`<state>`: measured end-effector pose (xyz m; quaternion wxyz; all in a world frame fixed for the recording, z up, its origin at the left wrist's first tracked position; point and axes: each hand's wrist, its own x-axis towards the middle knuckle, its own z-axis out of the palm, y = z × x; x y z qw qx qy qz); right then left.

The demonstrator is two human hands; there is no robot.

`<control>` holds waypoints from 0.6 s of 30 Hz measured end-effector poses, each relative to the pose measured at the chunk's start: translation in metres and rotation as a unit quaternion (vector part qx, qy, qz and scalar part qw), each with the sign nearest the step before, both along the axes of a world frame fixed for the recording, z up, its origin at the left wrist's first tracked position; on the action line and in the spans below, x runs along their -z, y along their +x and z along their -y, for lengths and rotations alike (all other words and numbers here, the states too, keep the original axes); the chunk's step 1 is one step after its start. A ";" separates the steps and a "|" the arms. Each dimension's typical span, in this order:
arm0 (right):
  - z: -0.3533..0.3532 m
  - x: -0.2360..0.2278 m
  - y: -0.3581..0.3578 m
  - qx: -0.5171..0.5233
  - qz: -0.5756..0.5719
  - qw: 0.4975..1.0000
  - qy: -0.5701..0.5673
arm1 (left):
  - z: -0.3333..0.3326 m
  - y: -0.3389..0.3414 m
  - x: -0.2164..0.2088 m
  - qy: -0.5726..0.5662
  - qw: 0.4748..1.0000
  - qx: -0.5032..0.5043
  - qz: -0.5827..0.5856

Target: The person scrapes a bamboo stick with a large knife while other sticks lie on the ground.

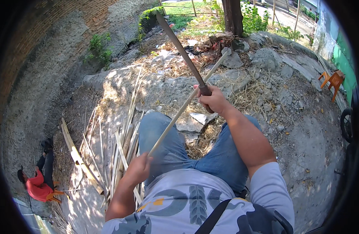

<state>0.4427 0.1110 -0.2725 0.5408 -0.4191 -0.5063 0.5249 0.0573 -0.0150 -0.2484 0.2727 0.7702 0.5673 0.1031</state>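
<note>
My right hand (213,100) is closed round the dark handle of a machete (182,50). Its long brown blade points up and to the left, away from me. A pale, narrow bamboo strip (172,123) runs slantwise over my lap, its far end beyond the right hand. Down by my left thigh, my left hand (138,170) grips the strip's near end. Strip and machete cross at my right fist, where the fingertips lie close to the strip; whether they press on it I cannot tell.
Split bamboo strips (123,150) lie piled beside my left leg, with a thicker bamboo piece (80,160) farther left. A person in red (36,187) sits at the far left. Broken concrete (265,58) and shavings (241,93) cover the ground ahead. An orange stool (333,82) stands right.
</note>
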 end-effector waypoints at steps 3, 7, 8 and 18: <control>0.012 -0.010 0.005 -0.014 -0.042 0.999 -0.004 | -0.002 -0.008 0.002 -0.041 0.997 0.047 -0.041; 0.022 -0.017 0.009 0.007 -0.058 0.998 -0.011 | -0.002 -0.006 -0.009 -0.117 0.993 0.031 0.014; 0.025 -0.020 0.013 0.027 -0.069 0.997 0.005 | -0.003 0.000 -0.011 -0.113 0.993 0.028 0.024; 0.029 -0.027 0.023 0.099 -0.087 0.991 0.023 | -0.021 0.007 -0.106 0.154 0.978 0.064 0.127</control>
